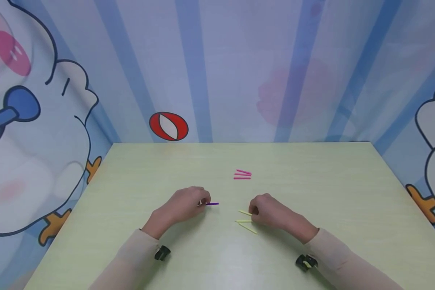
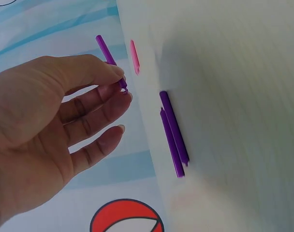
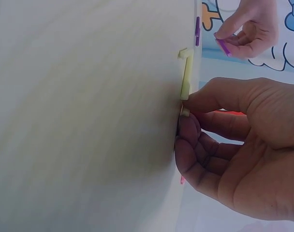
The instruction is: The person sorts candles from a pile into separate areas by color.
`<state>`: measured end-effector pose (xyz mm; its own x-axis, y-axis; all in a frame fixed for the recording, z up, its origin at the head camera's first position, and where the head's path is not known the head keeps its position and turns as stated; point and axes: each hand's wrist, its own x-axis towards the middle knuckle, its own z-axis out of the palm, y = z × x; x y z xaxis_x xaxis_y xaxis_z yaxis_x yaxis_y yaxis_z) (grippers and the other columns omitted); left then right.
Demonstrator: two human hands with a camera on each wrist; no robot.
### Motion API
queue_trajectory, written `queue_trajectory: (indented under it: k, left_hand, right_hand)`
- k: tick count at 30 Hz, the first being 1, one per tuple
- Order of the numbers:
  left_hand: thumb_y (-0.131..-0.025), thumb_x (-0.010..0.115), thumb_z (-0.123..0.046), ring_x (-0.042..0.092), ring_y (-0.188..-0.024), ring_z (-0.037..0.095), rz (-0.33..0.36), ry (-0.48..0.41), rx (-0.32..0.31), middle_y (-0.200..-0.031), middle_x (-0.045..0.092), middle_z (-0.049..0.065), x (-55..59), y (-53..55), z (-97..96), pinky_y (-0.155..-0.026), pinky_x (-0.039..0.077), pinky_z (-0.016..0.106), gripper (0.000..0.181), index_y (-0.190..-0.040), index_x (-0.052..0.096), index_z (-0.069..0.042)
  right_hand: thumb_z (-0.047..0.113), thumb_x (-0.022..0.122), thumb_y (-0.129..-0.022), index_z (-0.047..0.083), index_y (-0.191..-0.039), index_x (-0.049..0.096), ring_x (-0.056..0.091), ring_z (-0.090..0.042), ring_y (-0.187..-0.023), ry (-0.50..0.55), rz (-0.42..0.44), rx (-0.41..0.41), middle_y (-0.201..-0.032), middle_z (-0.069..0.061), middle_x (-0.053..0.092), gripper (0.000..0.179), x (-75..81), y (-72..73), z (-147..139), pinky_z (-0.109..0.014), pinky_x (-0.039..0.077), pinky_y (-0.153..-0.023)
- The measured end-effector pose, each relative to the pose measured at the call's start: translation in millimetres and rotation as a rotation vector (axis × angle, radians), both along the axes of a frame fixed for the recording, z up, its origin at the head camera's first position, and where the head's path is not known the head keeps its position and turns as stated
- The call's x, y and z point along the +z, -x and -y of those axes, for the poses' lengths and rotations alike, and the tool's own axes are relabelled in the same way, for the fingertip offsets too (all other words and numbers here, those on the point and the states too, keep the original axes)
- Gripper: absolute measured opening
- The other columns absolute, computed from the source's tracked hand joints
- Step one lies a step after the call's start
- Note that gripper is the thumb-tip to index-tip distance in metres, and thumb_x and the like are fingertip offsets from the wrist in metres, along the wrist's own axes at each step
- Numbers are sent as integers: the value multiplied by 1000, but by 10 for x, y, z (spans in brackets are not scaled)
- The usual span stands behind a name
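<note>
My left hand [image 1: 186, 204] pinches a thin purple stick [image 1: 213, 204] between thumb and fingertips, raised above the table. The stick has a small narrow nub at one end, like a little candle. Two more purple sticks [image 2: 175, 128] lie side by side on the table in the left wrist view; the hand hides them in the head view. To the right, my right hand [image 1: 271, 211] is low at the tabletop, thumb and index finger pinching the end of a pale yellow stick [image 1: 244, 212]. Two further yellow sticks [image 1: 243, 221] lie just nearer to me, their ends close together.
Several pink sticks [image 1: 242, 178] lie grouped farther back on the pale table [image 1: 311, 169]. Behind the table's far edge hangs a printed curtain [image 1: 232, 72] with cartoon figures and a red ball. Small black devices [image 1: 162, 253] sit at both wrists.
</note>
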<state>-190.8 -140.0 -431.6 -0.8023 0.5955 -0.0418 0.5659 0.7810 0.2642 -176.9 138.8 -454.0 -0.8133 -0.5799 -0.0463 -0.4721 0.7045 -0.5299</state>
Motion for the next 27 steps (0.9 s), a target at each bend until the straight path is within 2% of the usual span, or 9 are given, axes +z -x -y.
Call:
queue_trajectory:
  k: [11,20,27]
  left_hand:
    - [-89,73,-8,56,-78,10,23,7,52,-87,64,-6,-59,59,207,-73,51,29,8,-95,73,-13]
    - [-89,76,-10,54,-77,10,32,12,117,-86,64,-7,-49,37,329,-74,50,29,8,-96,73,-14]
    - [-89,74,-7,57,-80,11,46,13,127,-90,67,-4,-28,-9,380,-77,52,31,12,-100,74,-12]
  right_hand:
    - [-8,65,-79,5,-78,70,44,-9,-66,2,-15,7,-70,5,56,14,-5,-2,-6,-24,42,-61]
    - [-8,64,-78,5,-76,69,43,-8,-65,16,-22,22,-69,5,55,14,2,-5,-7,-24,41,-60]
    - [-8,64,-79,5,-77,69,45,-9,-67,9,-4,10,-70,4,55,14,3,2,-4,-24,42,-62]
